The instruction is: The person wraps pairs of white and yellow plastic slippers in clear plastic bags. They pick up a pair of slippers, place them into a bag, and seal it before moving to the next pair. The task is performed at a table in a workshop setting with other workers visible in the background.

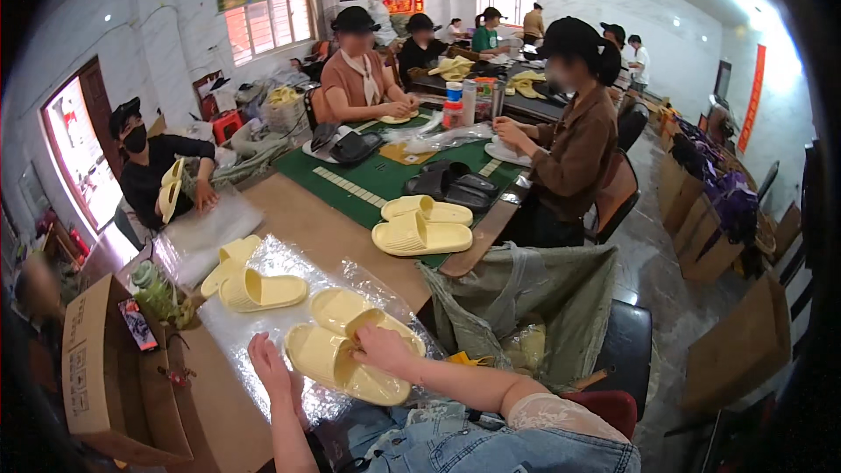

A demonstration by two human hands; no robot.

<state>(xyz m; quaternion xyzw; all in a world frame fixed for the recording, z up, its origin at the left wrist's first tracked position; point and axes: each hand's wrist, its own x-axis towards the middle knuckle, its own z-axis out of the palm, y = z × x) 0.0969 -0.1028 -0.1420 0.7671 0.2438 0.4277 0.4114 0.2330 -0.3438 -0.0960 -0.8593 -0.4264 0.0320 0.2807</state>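
A pair of pale yellow slippers (315,353) lies in front of me on clear plastic bags (279,320). My right hand (385,352) reaches over the pair, its fingers curled into the opening under a strap and gripping a slipper. Just left of the same slippers, my left hand (272,374) is raised with its fingers stretched, holding nothing. Beyond them, a second pair of yellow slippers (263,291) rests on the plastic. Another yellow pair (422,236) sits on the green mat (350,201) farther up the table.
A cardboard box (118,385) stands at my left, beside a phone (137,324) and a green jar (151,280). A fabric-lined bin (561,298) is at my right. Black slippers (451,184) lie on the mat. Co-workers sit around the tables, one (565,140) at the right edge.
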